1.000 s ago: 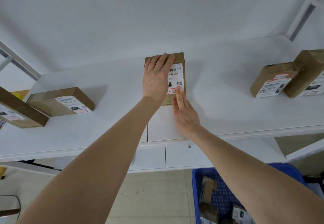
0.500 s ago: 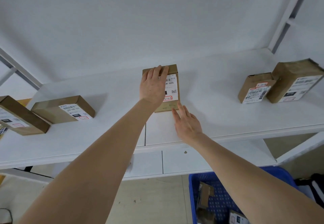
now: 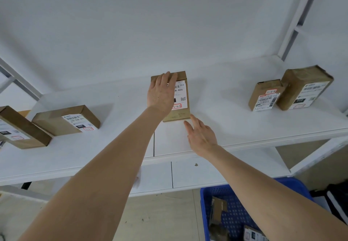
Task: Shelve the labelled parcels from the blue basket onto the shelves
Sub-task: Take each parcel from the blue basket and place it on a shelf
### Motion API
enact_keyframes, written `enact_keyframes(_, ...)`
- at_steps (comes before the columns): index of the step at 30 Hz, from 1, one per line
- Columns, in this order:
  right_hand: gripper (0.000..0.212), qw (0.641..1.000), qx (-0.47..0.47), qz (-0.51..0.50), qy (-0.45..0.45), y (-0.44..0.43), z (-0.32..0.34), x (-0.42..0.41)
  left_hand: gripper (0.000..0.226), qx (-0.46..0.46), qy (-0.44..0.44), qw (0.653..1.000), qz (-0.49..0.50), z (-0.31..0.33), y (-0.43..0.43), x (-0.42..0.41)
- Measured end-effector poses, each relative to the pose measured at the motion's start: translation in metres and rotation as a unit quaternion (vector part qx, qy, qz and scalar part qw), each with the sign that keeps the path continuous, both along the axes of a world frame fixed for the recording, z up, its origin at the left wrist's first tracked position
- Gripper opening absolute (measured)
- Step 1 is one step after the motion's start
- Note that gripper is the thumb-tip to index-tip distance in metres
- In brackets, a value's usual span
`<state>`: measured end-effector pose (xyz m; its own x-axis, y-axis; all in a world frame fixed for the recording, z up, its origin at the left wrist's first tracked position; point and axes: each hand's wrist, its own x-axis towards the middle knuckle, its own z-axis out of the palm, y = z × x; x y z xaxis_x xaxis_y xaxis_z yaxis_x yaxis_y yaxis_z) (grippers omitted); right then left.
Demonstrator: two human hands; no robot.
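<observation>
1. Spanning the whole width in front of the person, the white shelf [image 3: 226,120] carries the 3-3-6 parcel [image 3: 180,97] lying flat, label up, about mid-length and towards the back wall.
2. Below that parcel and to its right, on the floor, stands the blue basket [image 3: 235,191], with more cartons [image 3: 218,208] waiting in it.
3. Well to the right of the parcel stand two boxes touching each other, a taller one [image 3: 303,88] and a smaller one [image 3: 265,95]. Well to its left lie another two [image 3: 66,120] [image 3: 20,127].
4. The parcel itself looks like a small, stiff cardboard carton. I'd guess it is light, since a flat palm seems enough to manage it. The board under it looks smooth, so I'd expect it to slide readily. The paper label is probably slicker than the bare cardboard, so the long side edges or the bare near end look the better places to hold.
5. The left hand [image 3: 161,93] lies flat on top of the parcel, fingers straight and reaching its far edge, gripping nothing.
6. The right hand [image 3: 202,137] rests on the board just in front of the parcel, fingers extended. One fingertip is at the near right corner, but I cannot tell if it touches.
</observation>
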<state>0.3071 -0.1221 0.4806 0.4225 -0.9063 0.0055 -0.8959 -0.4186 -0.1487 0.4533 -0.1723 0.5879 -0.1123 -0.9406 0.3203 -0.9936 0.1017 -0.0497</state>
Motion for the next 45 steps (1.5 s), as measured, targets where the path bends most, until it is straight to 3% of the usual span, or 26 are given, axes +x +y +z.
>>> enact_keyframes(6,0.060,1.000,0.003,-0.011,-0.009,0.013,0.006,-0.013,0.056,-0.086,0.045,0.994,-0.056,-0.017,0.034,-0.022)
enact_keyframes(9,0.062,1.000,0.000,-0.014,0.003,0.023,0.008,-0.032,0.042,-0.073,0.066,0.992,-0.074,-0.041,0.058,-0.040)
enact_keyframes(20,0.054,0.999,0.011,-0.025,-0.029,0.071,-0.036,-0.162,0.039,0.117,0.078,0.988,-0.061,-0.138,0.129,-0.161)
enact_keyframes(24,0.054,0.996,0.081,-0.034,-0.031,0.096,-0.088,-0.240,0.036,0.217,0.102,0.971,-0.009,-0.193,0.153,-0.239)
enact_keyframes(28,0.052,0.980,0.182,-0.085,0.001,0.111,-0.149,-0.310,0.038,0.344,0.119,0.929,0.062,-0.259,0.181,-0.311)
enact_keyframes(32,0.051,0.938,0.288,-0.185,-0.044,0.123,-0.223,-0.351,0.041,0.427,0.141,0.889,0.087,-0.330,0.201,-0.344)
enact_keyframes(36,0.053,0.858,0.381,-0.317,-0.134,0.130,-0.325,-0.376,0.044,0.496,0.209,0.836,0.105,-0.423,0.198,-0.362)
enact_keyframes(40,0.032,0.797,0.436,-0.387,-0.158,0.150,-0.453,-0.398,0.042,0.562,0.236,0.783,0.123,-0.550,0.199,-0.377)
enact_keyframes(43,0.057,0.731,0.495,-0.442,-0.158,0.168,-0.545,-0.411,0.037,0.598,0.242,0.751,0.141,-0.647,0.205,-0.382)
enact_keyframes(45,0.062,0.694,0.512,-0.479,-0.165,0.177,-0.600,-0.419,0.041,0.607,0.245,0.738,0.164,-0.705,0.206,-0.383)
